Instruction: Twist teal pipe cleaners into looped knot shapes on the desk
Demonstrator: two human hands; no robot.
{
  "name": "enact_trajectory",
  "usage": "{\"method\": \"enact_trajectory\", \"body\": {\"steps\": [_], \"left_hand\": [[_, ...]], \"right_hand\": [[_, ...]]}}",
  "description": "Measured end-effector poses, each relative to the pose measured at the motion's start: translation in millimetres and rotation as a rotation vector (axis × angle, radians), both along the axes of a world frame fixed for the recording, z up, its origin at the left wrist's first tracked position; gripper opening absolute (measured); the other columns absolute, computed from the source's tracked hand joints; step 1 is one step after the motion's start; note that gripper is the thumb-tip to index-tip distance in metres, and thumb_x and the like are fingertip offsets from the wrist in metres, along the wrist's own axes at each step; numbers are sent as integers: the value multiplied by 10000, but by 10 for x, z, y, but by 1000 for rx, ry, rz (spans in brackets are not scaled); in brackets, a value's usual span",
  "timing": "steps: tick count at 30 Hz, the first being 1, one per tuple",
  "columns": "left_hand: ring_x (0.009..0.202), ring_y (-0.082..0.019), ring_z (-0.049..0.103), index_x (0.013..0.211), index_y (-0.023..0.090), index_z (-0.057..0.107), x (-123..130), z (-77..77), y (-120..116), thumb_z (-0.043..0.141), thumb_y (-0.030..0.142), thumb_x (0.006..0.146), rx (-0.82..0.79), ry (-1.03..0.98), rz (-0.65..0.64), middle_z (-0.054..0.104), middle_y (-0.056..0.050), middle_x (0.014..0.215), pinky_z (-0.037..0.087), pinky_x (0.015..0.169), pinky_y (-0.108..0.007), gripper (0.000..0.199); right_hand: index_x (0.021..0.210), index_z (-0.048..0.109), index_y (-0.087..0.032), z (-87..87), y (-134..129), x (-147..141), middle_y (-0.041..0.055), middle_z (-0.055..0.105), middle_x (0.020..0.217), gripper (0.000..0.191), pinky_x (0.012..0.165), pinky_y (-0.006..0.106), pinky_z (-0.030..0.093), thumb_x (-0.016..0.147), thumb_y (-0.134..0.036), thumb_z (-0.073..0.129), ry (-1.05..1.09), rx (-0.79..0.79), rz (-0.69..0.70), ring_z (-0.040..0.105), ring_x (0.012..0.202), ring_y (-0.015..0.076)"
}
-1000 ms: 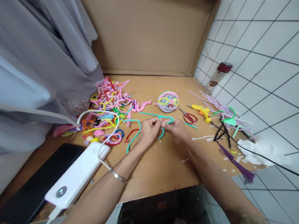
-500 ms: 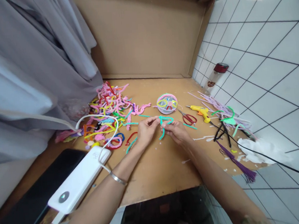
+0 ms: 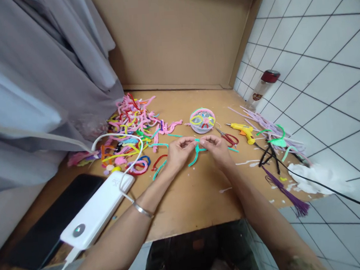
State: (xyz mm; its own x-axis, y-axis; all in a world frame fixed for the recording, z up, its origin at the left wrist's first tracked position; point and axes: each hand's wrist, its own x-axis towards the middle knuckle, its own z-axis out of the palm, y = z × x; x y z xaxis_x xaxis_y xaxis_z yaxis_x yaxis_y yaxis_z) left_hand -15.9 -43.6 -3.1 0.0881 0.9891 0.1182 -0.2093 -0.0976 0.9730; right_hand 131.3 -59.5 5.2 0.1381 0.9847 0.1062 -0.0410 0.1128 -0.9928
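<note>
Over the middle of the table, my left hand (image 3: 181,152) and my right hand (image 3: 215,150) pinch a bent turquoise pipe cleaner (image 3: 197,150) between them. Their fingertips nearly meet at its top, and one end curves down toward the table. Part of its shape is hidden behind my right fingers. Just beyond my hands sits a round clear tub (image 3: 202,121) with coloured pieces on it. Red-handled scissors (image 3: 230,140) lie to the right of my right hand. Left of my left hand are a red pipe cleaner piece (image 3: 159,162) and further turquoise pieces.
A tangled heap of coloured pipe cleaners (image 3: 137,122) covers the left back. A white power bank (image 3: 97,211) and a black flat object (image 3: 57,221) lie at left. On the right are a yellow glue gun (image 3: 243,132), a purple tassel (image 3: 287,193) and a bottle (image 3: 264,87).
My right hand has moved up level with my left, its fingertips now at the pipe cleaner's top. The loop that showed above my right hand is no longer visible. The view has shifted slightly.
</note>
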Motion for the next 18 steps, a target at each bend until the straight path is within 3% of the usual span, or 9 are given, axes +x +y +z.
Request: {"method": "enact_trajectory", "body": {"steps": [8,18], "left_hand": [[602,-126,604,733,140,734,-2,48,-28,853,383,584,21,35,15,705,-31,667,499,640,-252,309],[623,-135,616,763,137,767,9,38,-39,813,336,616,40,70,-23,728,-40,694,509,667,-261,251]], "right_hand": [[706,663,-178,58,-39,-23,-13,653,660,284,670,279,479,611,-415,785,-46,5,25,568,634,119],[696,642,-183,45,-20,-6,-10,616,644,246,649,280,467,658,-411,727,-140,39,43,548,646,133]]}}
